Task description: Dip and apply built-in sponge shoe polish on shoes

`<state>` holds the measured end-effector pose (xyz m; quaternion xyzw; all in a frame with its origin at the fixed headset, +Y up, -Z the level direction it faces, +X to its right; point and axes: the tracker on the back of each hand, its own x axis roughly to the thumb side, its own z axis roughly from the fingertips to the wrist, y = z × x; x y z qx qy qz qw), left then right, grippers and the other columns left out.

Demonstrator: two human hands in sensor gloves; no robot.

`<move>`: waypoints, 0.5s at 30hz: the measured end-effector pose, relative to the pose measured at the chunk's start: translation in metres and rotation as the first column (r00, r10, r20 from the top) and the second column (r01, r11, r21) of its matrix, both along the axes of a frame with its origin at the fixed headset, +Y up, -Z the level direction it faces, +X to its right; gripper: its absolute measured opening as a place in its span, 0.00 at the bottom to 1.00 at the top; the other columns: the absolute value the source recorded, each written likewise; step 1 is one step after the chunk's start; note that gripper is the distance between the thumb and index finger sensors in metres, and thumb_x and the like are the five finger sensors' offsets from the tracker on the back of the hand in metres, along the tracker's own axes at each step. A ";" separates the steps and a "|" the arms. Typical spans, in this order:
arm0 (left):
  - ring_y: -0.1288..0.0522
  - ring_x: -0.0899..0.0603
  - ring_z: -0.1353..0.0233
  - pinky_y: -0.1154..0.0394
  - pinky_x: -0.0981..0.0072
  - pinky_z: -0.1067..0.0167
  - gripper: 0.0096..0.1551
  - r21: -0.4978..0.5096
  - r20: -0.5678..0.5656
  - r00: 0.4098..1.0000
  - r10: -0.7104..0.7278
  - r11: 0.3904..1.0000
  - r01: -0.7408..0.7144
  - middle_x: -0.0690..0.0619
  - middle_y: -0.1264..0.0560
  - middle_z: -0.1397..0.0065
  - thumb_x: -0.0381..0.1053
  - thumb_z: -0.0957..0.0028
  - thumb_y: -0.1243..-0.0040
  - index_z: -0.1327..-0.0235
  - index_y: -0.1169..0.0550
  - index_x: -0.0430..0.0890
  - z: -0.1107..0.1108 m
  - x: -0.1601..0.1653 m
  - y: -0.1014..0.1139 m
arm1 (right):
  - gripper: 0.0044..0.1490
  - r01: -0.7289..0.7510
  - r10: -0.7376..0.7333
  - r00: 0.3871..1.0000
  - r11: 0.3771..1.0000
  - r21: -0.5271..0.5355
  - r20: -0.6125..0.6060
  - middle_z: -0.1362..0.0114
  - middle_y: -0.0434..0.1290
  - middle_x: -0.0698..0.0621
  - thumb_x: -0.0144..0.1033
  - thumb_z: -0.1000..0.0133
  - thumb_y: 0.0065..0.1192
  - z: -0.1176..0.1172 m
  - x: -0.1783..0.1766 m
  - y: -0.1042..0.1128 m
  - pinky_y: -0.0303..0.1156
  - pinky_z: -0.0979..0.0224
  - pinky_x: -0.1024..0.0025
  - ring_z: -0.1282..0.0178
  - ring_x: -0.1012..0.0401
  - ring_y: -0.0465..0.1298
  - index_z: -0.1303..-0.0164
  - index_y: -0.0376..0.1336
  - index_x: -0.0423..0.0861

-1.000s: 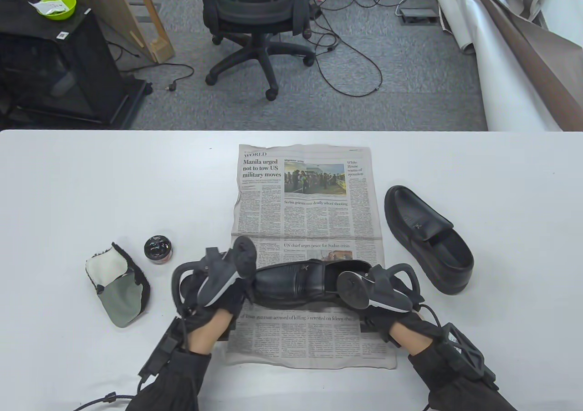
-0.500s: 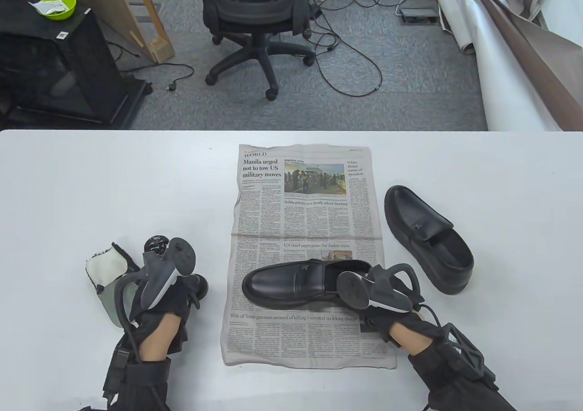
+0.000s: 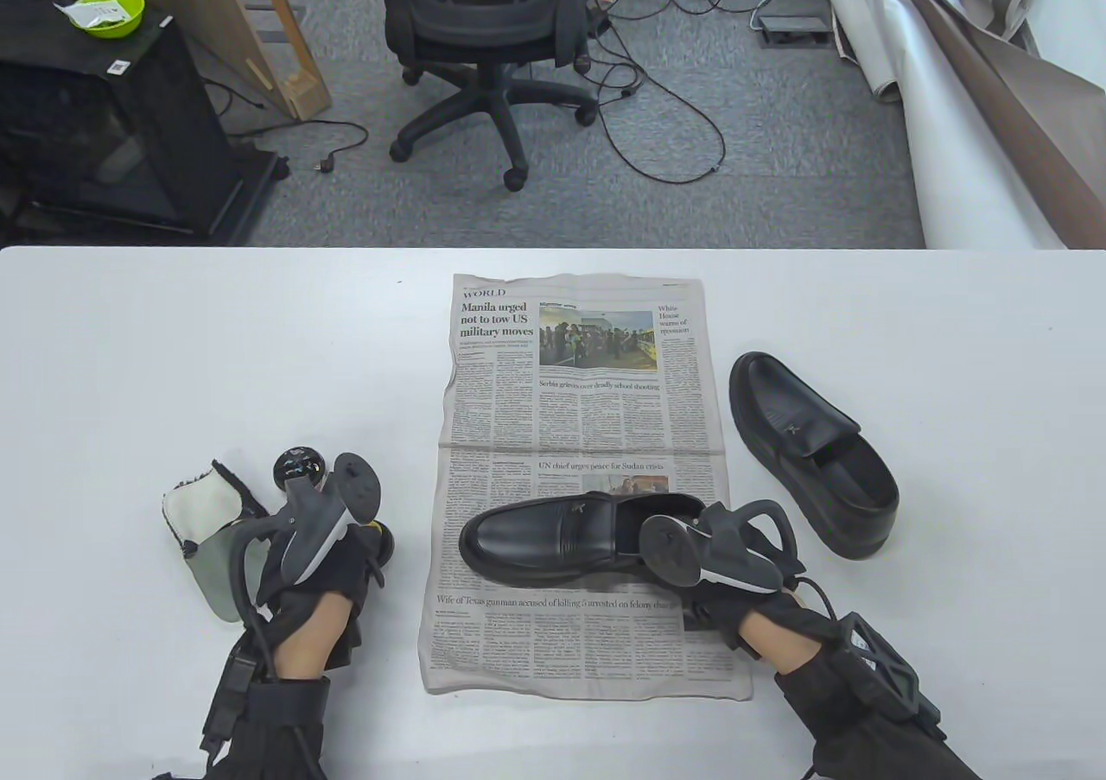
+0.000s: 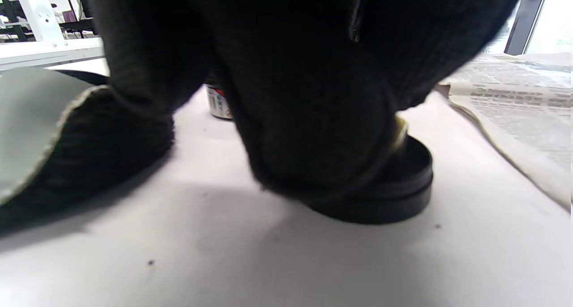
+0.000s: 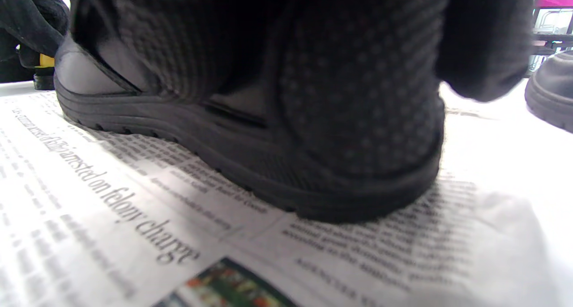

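A black loafer (image 3: 553, 538) lies on the newspaper (image 3: 579, 365), toe to the left. My right hand (image 3: 691, 560) grips its heel; in the right wrist view my gloved fingers (image 5: 358, 96) wrap the heel above the sole (image 5: 250, 172). My left hand (image 3: 359, 542) is left of the paper and holds a yellow-edged sponge (image 4: 399, 134) pressed down into a shallow black polish tin (image 4: 394, 199), which also shows in the table view (image 3: 384, 542). Most of the sponge is hidden by the glove. A second loafer (image 3: 812, 452) lies on the bare table to the right.
A small round jar (image 3: 298, 469) stands just behind my left hand, and its red label shows in the left wrist view (image 4: 218, 106). A grey and white polishing mitt (image 3: 212, 547) lies to the left. The white table (image 3: 173, 339) ends at a far edge, with an office chair (image 3: 484, 28) beyond.
My left hand left the toe of the loafer and moved left to the polish tin, then settled there. The near left corner of the newspaper shifted slightly. My right hand stayed on the heel.
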<state>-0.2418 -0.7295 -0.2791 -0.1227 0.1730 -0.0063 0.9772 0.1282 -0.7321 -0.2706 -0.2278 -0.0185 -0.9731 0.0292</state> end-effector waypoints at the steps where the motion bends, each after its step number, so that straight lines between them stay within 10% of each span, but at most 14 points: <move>1: 0.08 0.59 0.69 0.14 0.59 0.53 0.28 0.001 0.000 1.000 -0.005 1.000 0.005 0.49 0.10 0.54 0.59 0.56 0.25 0.48 0.16 0.44 0.000 0.000 0.000 | 0.26 0.000 0.000 1.000 1.000 0.001 0.000 0.56 0.82 0.55 0.58 0.59 0.69 0.000 0.000 0.000 0.83 0.52 0.65 0.77 0.67 0.87 0.58 0.78 0.54; 15: 0.09 0.57 0.66 0.16 0.56 0.48 0.38 0.098 -0.010 0.996 -0.093 0.991 0.093 0.47 0.12 0.50 0.68 0.57 0.29 0.42 0.19 0.44 0.019 0.010 0.031 | 0.28 -0.012 0.013 1.000 1.000 0.011 -0.011 0.54 0.82 0.54 0.56 0.59 0.70 0.003 0.000 0.000 0.83 0.51 0.65 0.74 0.67 0.87 0.53 0.76 0.54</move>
